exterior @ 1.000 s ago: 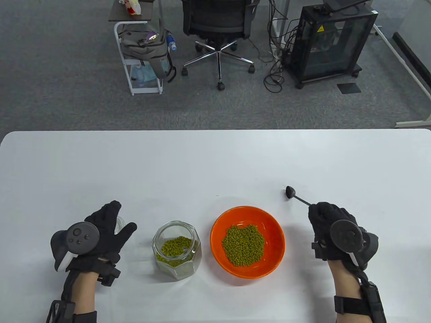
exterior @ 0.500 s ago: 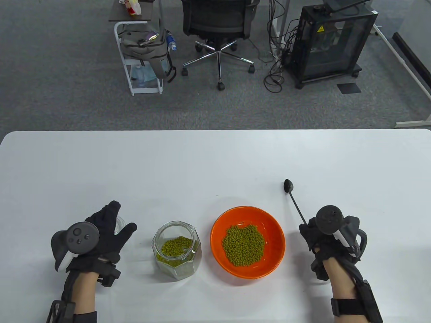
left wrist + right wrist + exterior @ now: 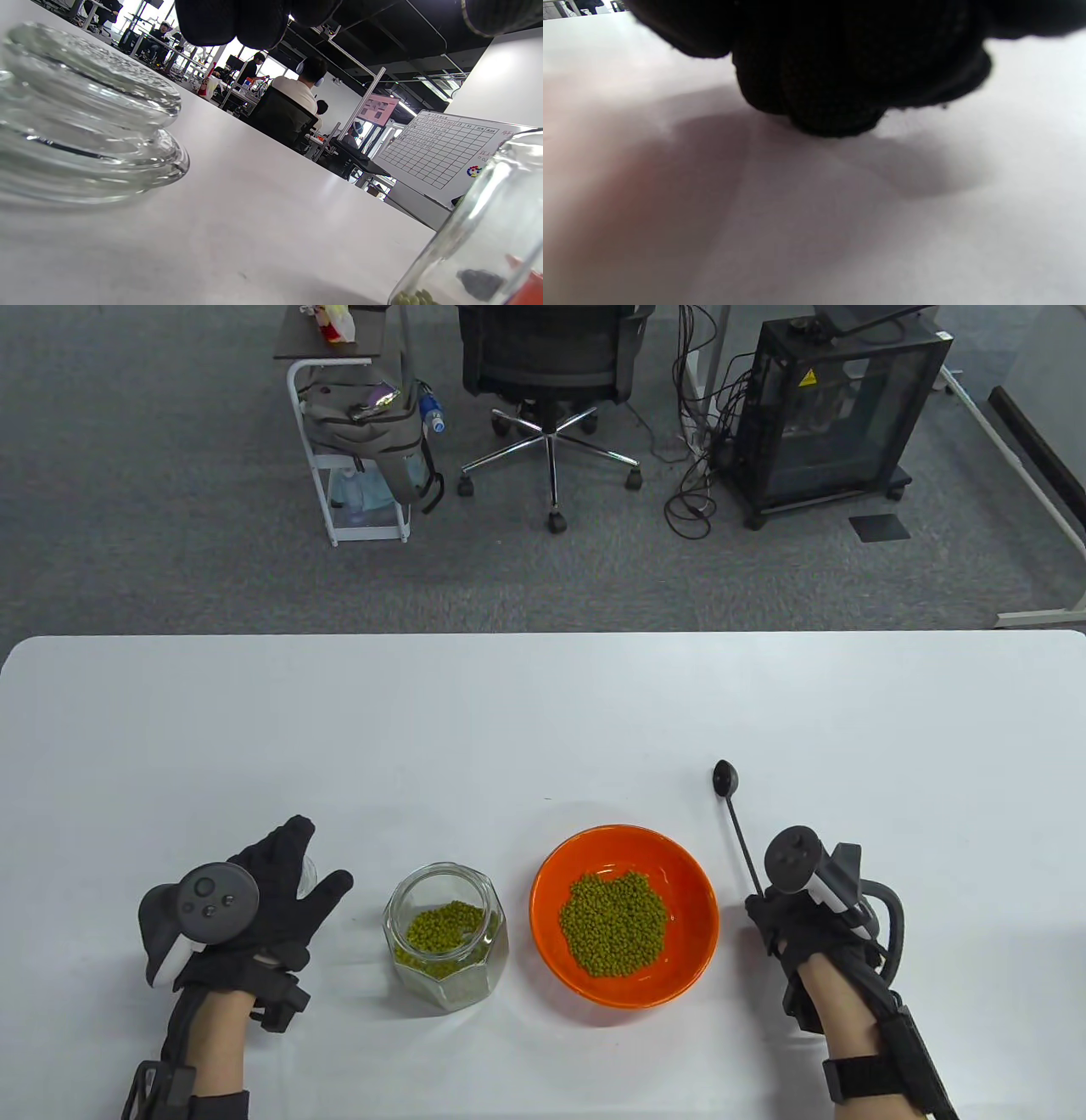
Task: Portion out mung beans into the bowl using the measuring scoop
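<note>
Since 1 s ago right hand (image 3: 802,920) swung measuring scoop (image 3: 736,825) upright, lower right; fingers gripping handle. Left hand (image 3: 271,891) relaxed, empty. Next: dip into jar (image 3: 445,935).

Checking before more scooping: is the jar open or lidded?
Open. The jar has a bare mouth showing the beans inside; a glass lid lies on the table.

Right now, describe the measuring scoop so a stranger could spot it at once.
Find the orange bowl on the white table. Just right of it, the right hand holds the measuring scoop: thin, black, long-handled, with a small round cup pointing away.
</note>
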Motion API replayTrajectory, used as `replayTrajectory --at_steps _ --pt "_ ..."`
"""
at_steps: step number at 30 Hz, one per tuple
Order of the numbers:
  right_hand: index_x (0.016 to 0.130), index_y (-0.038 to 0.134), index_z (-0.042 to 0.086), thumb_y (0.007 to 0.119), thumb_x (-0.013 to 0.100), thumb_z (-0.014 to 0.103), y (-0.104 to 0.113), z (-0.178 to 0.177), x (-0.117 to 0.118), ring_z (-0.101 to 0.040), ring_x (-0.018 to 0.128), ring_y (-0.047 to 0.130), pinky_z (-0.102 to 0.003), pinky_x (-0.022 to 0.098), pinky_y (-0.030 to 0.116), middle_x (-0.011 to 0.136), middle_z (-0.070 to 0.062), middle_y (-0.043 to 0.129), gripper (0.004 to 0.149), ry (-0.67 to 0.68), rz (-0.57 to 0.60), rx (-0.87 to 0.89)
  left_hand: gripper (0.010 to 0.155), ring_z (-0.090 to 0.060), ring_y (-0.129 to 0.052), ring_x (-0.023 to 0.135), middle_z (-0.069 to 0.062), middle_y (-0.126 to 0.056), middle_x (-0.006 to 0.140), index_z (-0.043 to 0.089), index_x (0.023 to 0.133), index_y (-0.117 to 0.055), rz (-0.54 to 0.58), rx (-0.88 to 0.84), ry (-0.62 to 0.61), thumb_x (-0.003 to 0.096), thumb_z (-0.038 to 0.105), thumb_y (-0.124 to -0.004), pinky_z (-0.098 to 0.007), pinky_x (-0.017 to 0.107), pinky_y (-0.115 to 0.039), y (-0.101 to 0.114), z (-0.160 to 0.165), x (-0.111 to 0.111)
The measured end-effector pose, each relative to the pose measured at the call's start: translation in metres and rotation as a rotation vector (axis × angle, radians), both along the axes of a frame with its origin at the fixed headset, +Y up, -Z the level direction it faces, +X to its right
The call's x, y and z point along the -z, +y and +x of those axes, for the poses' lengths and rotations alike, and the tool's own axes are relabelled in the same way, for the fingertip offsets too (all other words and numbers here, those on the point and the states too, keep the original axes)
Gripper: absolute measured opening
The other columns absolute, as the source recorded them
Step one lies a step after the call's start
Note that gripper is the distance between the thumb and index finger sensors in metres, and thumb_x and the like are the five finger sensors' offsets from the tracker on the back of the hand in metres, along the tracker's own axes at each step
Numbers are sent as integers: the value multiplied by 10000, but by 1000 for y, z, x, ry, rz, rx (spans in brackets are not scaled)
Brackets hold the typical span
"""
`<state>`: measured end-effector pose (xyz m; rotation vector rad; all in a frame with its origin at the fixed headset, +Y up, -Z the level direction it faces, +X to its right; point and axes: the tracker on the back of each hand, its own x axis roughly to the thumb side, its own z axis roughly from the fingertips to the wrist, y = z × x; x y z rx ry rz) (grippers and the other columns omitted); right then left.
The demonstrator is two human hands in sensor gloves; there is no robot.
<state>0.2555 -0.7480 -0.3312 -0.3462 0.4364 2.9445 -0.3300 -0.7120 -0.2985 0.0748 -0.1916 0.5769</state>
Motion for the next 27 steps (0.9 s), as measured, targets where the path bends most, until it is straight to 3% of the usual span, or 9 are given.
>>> replayTrajectory --at_steps 19,27 --pt "555 980 140 802 457 534 -4 -10 8 -217 198 999 -379 204 864 368 -50 1058 443 1 -118 -79 949 -567 -577 1024 -242 -523 1143 83 1119 -414 -49 25 -13 502 772 -629 -792 714 -377 -4 5 1" --pt "518 988 156 777 447 555 -9 0 13 -211 166 994 -380 186 861 332 -41 1059 457 -18 -235 -12 947 -569 -578 1022 -246 -525 1141 81 1118 -421 -61 32 -12 503 770 -630 -793 712 -377 -4 6 1"
